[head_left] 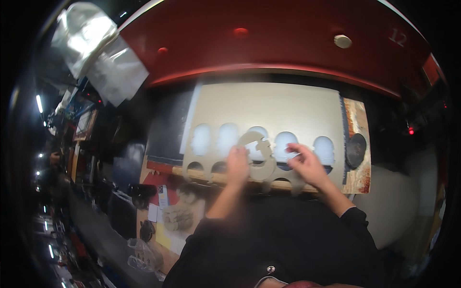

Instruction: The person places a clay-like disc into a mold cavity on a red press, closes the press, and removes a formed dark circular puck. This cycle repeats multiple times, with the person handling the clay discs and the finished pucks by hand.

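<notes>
A beige sheet (269, 105) lies across the work surface in front of me, with a row of rounded cut-outs along its near part. Pale blue-white material shows through these holes. In my left hand (237, 166) is a beige ring-shaped cut piece (263, 172), its fingers closed at the piece's left edge. That piece is tilted over the sheet and slightly blurred. My right hand (307, 165) hovers at the cut-out to the right of it, fingers loosely bent and apart, with nothing visible in them. A dark oval object (356, 151) sits on the board to the right.
A red machine panel (288, 53) spans the far side above the sheet. Worn wood (362, 177) edges the right. At lower left, a side table holds a stack of beige pieces (177, 217), a phone-like box (163, 195) and a clear plastic bag (144, 254). Clear plastic (117, 67) hangs at upper left.
</notes>
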Demonstrator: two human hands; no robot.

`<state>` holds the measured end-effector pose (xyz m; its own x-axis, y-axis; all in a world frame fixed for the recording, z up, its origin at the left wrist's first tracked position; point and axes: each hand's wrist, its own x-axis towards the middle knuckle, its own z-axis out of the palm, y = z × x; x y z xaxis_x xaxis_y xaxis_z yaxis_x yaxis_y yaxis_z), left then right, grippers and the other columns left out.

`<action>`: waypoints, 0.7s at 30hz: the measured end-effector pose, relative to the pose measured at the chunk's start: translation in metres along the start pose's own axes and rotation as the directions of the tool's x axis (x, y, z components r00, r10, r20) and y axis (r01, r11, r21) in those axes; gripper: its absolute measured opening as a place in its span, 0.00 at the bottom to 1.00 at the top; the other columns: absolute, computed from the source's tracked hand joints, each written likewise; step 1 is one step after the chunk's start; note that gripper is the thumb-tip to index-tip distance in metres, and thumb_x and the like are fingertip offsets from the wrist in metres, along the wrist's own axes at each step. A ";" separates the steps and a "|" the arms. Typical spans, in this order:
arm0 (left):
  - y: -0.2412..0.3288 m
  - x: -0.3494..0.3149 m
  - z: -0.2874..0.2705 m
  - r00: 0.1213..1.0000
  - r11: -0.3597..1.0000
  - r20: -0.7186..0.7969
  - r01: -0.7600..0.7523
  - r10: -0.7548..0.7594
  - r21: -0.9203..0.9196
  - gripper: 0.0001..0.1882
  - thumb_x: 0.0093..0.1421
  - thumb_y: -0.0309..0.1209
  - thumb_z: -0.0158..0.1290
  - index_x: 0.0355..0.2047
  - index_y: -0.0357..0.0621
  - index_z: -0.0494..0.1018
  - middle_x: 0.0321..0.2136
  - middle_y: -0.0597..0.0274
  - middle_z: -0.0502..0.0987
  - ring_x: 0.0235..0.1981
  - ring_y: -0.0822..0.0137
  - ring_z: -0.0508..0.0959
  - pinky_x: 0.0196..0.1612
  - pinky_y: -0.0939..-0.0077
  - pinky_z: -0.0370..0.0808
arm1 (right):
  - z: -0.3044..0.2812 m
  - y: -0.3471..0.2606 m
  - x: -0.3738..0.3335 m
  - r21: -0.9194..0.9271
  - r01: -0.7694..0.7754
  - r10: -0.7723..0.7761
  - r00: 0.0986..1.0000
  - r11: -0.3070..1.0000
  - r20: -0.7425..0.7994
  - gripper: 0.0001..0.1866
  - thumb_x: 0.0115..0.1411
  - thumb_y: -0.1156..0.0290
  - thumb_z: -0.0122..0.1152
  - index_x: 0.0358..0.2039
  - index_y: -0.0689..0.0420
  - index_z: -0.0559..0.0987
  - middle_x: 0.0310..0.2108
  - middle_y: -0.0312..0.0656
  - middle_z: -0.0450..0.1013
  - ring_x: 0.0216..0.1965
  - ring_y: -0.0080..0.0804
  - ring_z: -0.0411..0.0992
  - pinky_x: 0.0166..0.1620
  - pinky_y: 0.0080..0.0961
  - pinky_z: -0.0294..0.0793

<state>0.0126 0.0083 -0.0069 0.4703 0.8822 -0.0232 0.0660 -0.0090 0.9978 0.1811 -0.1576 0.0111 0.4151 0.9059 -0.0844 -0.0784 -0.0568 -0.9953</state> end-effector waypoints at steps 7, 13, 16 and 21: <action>-0.008 0.021 -0.077 0.997 0.978 0.064 0.054 -0.042 -0.202 0.17 0.71 0.42 0.43 0.41 0.38 0.68 0.34 0.60 0.76 0.35 0.72 0.74 0.40 0.75 0.72 | 0.134 -0.011 0.049 0.358 -0.402 0.374 0.915 0.842 0.149 0.13 0.64 0.70 0.58 0.48 0.56 0.73 0.39 0.33 0.76 0.38 0.18 0.70 0.43 0.17 0.70; -0.023 0.050 -0.149 0.986 0.917 0.070 0.167 -0.152 -0.362 0.18 0.71 0.42 0.43 0.44 0.37 0.68 0.35 0.59 0.75 0.37 0.71 0.74 0.41 0.75 0.72 | 0.204 -0.020 0.082 0.328 -0.305 0.186 0.919 0.894 0.348 0.15 0.62 0.71 0.60 0.49 0.60 0.73 0.42 0.37 0.75 0.41 0.19 0.71 0.45 0.19 0.71; -0.029 0.062 -0.181 0.968 0.883 0.046 0.246 -0.249 -0.400 0.18 0.70 0.43 0.44 0.45 0.39 0.65 0.39 0.58 0.72 0.36 0.71 0.74 0.35 0.78 0.75 | 0.241 -0.024 0.097 0.400 -0.250 0.083 0.916 0.882 0.392 0.17 0.60 0.71 0.62 0.48 0.61 0.73 0.42 0.36 0.75 0.41 0.20 0.71 0.44 0.19 0.71; -0.028 0.071 -0.232 0.878 0.932 -0.336 -0.269 0.340 0.241 0.17 0.69 0.43 0.45 0.44 0.40 0.68 0.41 0.59 0.70 0.34 0.73 0.71 0.37 0.80 0.72 | 0.290 -0.019 0.135 0.229 -0.224 0.134 0.927 0.947 0.351 0.15 0.59 0.71 0.64 0.45 0.61 0.74 0.38 0.37 0.76 0.37 0.20 0.72 0.42 0.19 0.71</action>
<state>-0.1596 0.1805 -0.0220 0.1403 0.9299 0.3401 0.1473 -0.3593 0.9215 -0.0247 0.0872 0.0323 0.0556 0.9792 -0.1952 -0.3754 -0.1607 -0.9128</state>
